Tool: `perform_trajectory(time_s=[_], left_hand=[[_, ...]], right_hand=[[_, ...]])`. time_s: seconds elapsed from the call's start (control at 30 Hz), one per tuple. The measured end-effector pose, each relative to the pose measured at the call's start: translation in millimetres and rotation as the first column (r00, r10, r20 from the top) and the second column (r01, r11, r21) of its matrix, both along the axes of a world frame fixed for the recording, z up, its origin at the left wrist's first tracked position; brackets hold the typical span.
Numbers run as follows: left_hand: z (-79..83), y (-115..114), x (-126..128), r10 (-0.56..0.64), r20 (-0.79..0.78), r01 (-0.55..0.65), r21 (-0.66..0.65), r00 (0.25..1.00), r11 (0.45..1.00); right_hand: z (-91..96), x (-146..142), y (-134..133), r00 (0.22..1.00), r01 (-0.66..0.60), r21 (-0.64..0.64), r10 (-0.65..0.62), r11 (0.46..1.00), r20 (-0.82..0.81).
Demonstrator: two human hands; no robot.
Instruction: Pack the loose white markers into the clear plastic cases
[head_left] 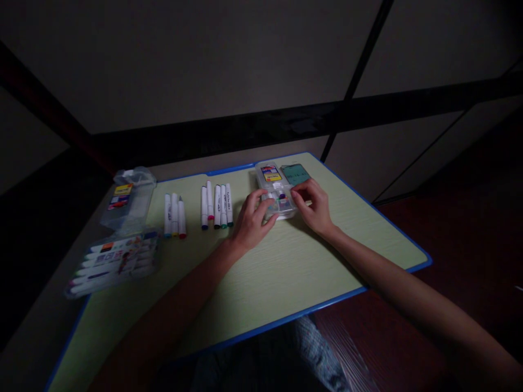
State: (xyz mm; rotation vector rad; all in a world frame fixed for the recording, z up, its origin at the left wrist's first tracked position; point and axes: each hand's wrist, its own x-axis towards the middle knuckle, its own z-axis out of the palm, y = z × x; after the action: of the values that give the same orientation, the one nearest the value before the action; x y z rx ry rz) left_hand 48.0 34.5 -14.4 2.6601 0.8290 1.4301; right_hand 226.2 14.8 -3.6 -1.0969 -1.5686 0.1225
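Observation:
A small clear plastic case point(287, 211) lies open near the far side of the table, with a yellow, red and blue label on its raised lid and small coloured items inside that are too dim to name. My left hand point(252, 220) is at its left side, fingers curved and thumb apart, the tips resting on the case's near left part. At the case's right edge, my right hand point(315, 208) has thumb and forefinger drawn together in a pinch. Whether a small item sits between those fingertips is hidden.
A phone with a lit green screen point(296, 173) lies behind my right hand. Left of my hands are white markers point(223, 206) and three more markers point(175, 215). A clear marker case point(116, 261) and an open clear box point(129, 198) sit at the table's left edge.

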Motion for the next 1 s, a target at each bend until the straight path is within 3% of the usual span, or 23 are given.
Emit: perform_trajectory(time_s=[0.17, 0.33, 1.0], left_hand=[[0.4, 0.0, 1.5, -0.032, 0.013, 0.033, -0.064, 0.999, 0.997], [1.2, -0.6, 1.8, -0.047, 0.002, 0.047, -0.111, 0.999, 0.993], [0.0, 2.1, 0.3, 0.012, -0.021, -0.014, -0.110, 1.000, 0.994]], right_hand=[[-1.0, 1.9, 2.5, 0.998, 0.059, 0.029, -0.059, 0.998, 0.019], [-3.9, 3.0, 5.4, 0.999, 0.042, -0.009, -0.041, 0.999, 0.028], [-5.7, 2.5, 5.8, 1.000, 0.010, -0.087, -0.009, 0.996, 0.017]])
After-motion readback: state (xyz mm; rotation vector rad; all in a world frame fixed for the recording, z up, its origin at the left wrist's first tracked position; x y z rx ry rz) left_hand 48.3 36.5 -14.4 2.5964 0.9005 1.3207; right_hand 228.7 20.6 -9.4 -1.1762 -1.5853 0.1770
